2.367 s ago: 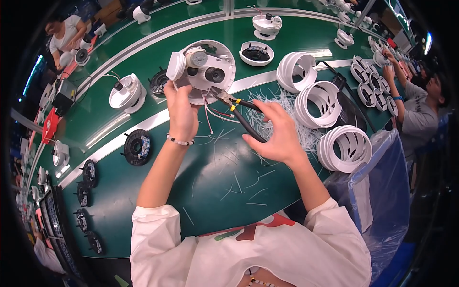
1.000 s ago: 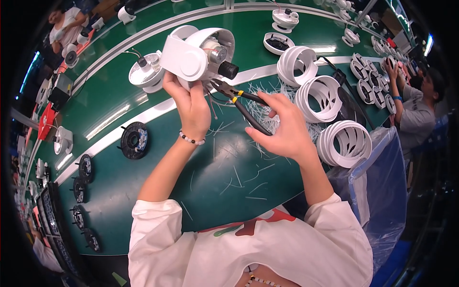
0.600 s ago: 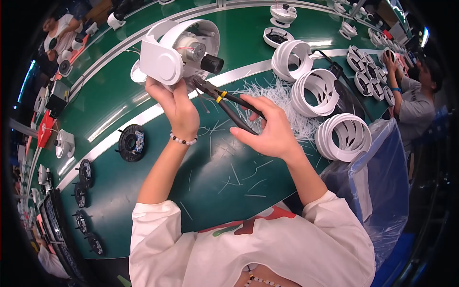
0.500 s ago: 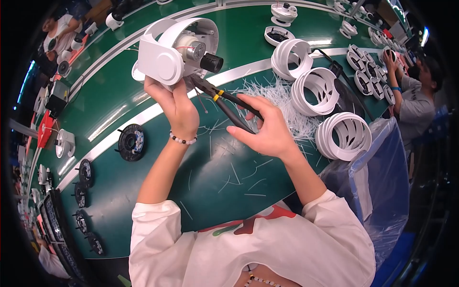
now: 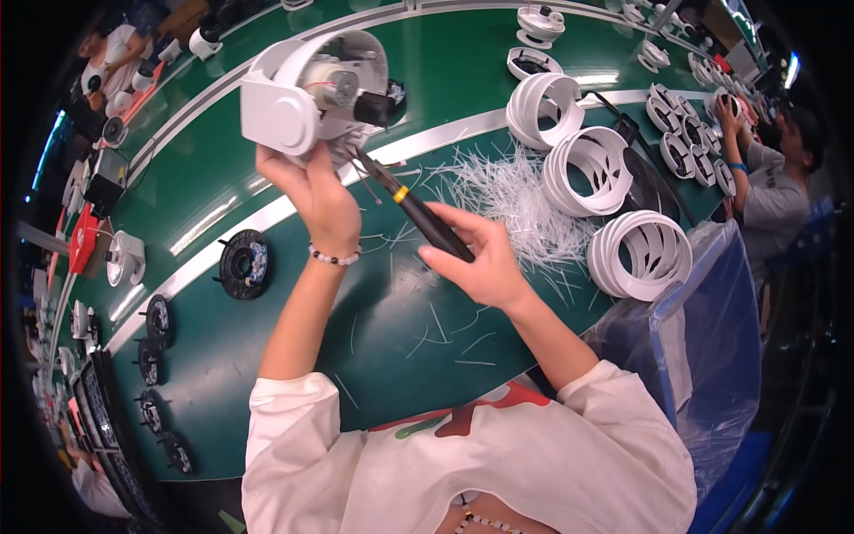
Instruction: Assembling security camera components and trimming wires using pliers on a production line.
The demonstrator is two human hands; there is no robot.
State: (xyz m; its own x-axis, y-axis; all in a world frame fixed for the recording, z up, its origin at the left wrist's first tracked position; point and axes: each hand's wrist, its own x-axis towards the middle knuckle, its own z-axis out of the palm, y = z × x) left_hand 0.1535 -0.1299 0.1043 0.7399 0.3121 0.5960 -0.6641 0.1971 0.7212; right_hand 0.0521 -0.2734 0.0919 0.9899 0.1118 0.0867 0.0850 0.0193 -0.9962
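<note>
My left hand (image 5: pixel 325 209) is closed around the underside of a white plastic fan housing (image 5: pixel 283 120), raised over the green bench. Inside its curved shell sit a silver motor (image 5: pixel 338 87) and a black cylindrical part (image 5: pixel 374 109). Thin wires hang from the bottom. My right hand (image 5: pixel 485 260) is wrapped round black-handled cutting pliers (image 5: pixel 431 222) with yellow bands, their handles squeezed together. The plier tips reach the wires and small white pieces beneath the housing, near my left fingers. What lies between the jaws is too small to make out.
White offcuts (image 5: pixel 525 196) lie piled on the green bench (image 5: pixel 418 374). Three white ribbed rings (image 5: pixel 639 254) stand to the right, near a plastic-lined blue bin (image 5: pixel 712 320). Black round circuit parts (image 5: pixel 246 264) lie left. Fan assemblies (image 5: pixel 539 25) sit on the belt. A co-worker (image 5: pixel 783 178) handles parts at right.
The plier handles have closed together. Both hands and the housing have shifted slightly left. Along the belt, the far right fan assembly has moved right; a dark part now shows behind the motor.
</note>
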